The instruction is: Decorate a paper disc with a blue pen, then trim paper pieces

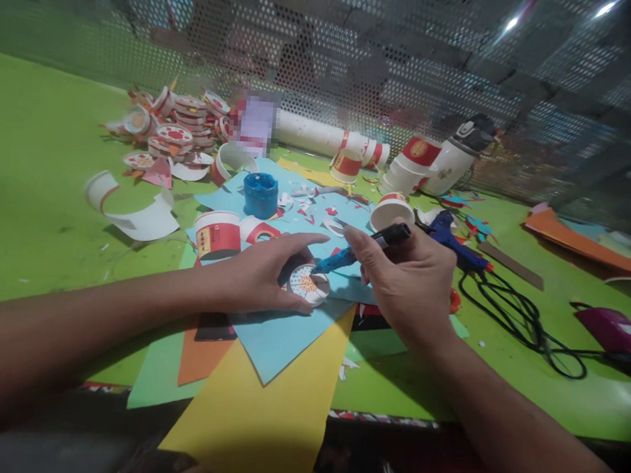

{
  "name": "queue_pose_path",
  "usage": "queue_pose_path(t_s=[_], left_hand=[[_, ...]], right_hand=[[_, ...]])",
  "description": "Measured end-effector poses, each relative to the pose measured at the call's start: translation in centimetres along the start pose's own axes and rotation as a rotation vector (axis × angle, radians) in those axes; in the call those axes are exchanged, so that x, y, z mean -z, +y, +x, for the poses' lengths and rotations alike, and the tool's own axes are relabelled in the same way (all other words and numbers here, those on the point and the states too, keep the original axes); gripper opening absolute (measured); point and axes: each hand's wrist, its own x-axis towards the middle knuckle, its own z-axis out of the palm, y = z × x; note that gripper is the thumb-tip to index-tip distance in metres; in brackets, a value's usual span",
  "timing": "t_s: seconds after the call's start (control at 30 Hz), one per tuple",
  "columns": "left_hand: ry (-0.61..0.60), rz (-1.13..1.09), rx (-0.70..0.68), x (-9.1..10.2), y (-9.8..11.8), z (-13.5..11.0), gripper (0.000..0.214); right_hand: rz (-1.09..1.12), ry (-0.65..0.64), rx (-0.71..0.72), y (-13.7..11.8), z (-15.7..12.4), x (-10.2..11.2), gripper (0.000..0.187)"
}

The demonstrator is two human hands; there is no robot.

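Note:
My left hand (264,275) is curled around a small round white disc (308,294), thumb on its near edge and fingers at the far side. The disc looks like a paper cup bottom and carries an orange pattern and blue dots. In my right hand (412,279) is a blue marker (338,260) with a black rear end, gripped like a pen. Its tip is at the disc's upper edge; whether it touches cannot be made out. Light blue paper (267,352) lies beneath. A blue tub (261,195) and a red-and-white cut paper cup (217,235) stand behind my left hand.
Finished-looking paper-disc crafts (174,136) are piled at back left. Paper cups (415,160) and a white bottle (453,160) stand at back right. A blue glue gun (453,242), its black cord (525,323) and a purple box (614,333) lie right. Yellow paper (281,414) overhangs the front edge.

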Motion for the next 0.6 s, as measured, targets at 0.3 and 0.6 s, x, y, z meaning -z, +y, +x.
queue_pose_path(t_s=[0.3, 0.6], left_hand=[[-0.003, -0.018, 0.015, 0.01, 0.08, -0.06, 0.087], [0.01, -0.017, -0.009, -0.09, 0.1, 0.0, 0.086]], right_hand=[[-0.009, -0.012, 0.02, 0.26, -0.14, -0.41, 0.043], [-0.004, -0.012, -0.003, 0.32, 0.13, -0.62, 0.046]])
